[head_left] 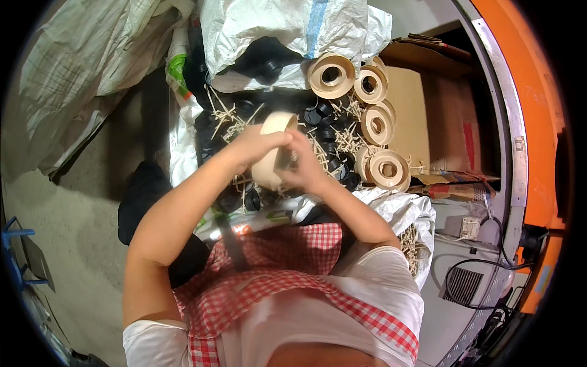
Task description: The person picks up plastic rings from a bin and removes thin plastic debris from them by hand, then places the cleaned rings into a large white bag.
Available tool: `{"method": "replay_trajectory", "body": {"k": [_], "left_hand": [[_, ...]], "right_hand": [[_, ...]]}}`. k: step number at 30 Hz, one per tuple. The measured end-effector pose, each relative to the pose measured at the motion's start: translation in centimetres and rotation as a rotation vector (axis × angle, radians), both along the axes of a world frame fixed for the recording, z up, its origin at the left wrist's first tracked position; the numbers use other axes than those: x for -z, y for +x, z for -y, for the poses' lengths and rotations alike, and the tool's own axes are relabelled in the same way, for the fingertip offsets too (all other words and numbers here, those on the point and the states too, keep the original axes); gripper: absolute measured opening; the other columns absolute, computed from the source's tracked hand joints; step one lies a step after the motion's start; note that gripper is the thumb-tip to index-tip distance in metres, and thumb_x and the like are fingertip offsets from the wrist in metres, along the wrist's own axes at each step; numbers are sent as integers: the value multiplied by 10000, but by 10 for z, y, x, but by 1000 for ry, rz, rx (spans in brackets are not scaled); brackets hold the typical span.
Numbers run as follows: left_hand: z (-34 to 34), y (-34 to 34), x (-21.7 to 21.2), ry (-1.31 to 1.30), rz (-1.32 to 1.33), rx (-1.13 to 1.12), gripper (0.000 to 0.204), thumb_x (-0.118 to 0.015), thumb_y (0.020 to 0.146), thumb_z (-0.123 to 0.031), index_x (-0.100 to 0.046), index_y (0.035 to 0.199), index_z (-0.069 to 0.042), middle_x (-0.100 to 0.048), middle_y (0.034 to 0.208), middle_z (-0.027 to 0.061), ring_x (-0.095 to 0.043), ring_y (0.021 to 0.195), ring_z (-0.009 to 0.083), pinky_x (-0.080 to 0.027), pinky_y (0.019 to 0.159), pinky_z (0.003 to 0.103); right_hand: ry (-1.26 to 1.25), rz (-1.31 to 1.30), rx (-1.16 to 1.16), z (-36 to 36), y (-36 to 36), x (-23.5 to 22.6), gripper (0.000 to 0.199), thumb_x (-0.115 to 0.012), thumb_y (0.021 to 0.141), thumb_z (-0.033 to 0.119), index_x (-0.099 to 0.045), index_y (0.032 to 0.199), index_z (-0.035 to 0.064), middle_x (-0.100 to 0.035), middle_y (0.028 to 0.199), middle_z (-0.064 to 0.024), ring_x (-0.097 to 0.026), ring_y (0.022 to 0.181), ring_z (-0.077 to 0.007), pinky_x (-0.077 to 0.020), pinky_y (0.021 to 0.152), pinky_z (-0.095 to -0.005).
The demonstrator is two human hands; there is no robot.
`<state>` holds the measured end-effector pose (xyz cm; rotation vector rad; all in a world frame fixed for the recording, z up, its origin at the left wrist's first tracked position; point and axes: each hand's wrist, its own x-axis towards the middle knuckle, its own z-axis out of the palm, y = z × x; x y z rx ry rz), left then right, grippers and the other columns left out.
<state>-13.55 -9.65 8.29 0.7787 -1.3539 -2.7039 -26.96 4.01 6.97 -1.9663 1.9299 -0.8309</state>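
Observation:
In the middle of the view I hold a beige round plastic part [267, 170], a short wide cylinder tipped on its side with its open end toward the right. My left hand [260, 145] is closed around its upper wall, thumb along the rim. At the open end, my right hand [305, 161] grips the rim with bent fingers; it is a little blurred, and whether its fingertips hold a small piece inside cannot be made out. Below both hands lie black plastic parts [319, 115] mixed with thin beige plastic scraps [353, 139].
Several similar beige flanged parts [331, 76] stand in a column to the right, beside an open cardboard box [406, 113]. White woven sacks [269, 24] lie at the far side. An orange machine frame [533, 122] and a black cable [471, 262] are at the right.

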Motion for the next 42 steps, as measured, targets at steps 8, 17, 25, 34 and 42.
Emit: {"method": "replay_trajectory", "body": {"k": [8, 17, 25, 34, 42], "left_hand": [[-22, -7, 9, -483, -115, 70, 497, -692, 757, -199, -528, 1194, -28, -618, 1006, 58, -596, 856, 130, -487, 764, 260], [-23, -5, 22, -566, -70, -64, 636, -686, 679, -294, -502, 1238, -56, -643, 985, 130, -626, 872, 207, -490, 761, 315], [-6, 15, 71, -494, 540, -302, 912, -681, 697, -175, -167, 1412, 62, -423, 1314, 264, -466, 1199, 321, -400, 984, 328], [-1, -12, 62, -457, 297, -393, 806, -656, 746, -309, -297, 1357, 77, -374, 1368, 273, -370, 1285, 346, -297, 1060, 372], [9, -13, 23, 93, -36, -754, 525, -700, 791, -205, -442, 1195, 8, -573, 1057, 98, -584, 928, 164, -481, 809, 287]], "right_hand": [[683, 1653, 444, -9, -16, -14, 595, -665, 805, 169, -371, 1304, 36, -489, 1232, -173, -556, 1044, -334, -492, 871, -396], [702, 1337, 399, -11, -21, 8, 687, -509, 904, 424, -237, 1404, 38, -621, 902, -213, -633, 589, -228, -539, 560, -310], [285, -328, 487, 56, -108, 55, 315, -700, 760, 264, -663, 978, 40, -528, 1195, -219, -482, 1117, -353, -366, 975, -407], [-203, -120, 669, 77, -137, 91, 226, -613, 810, 61, -579, 1013, -32, -635, 973, -134, -613, 901, -250, -467, 823, -327], [-110, 801, 214, 67, -4, 30, 257, -624, 841, 44, -509, 1067, 1, -619, 973, -91, -576, 815, -117, -474, 726, -234]]}}
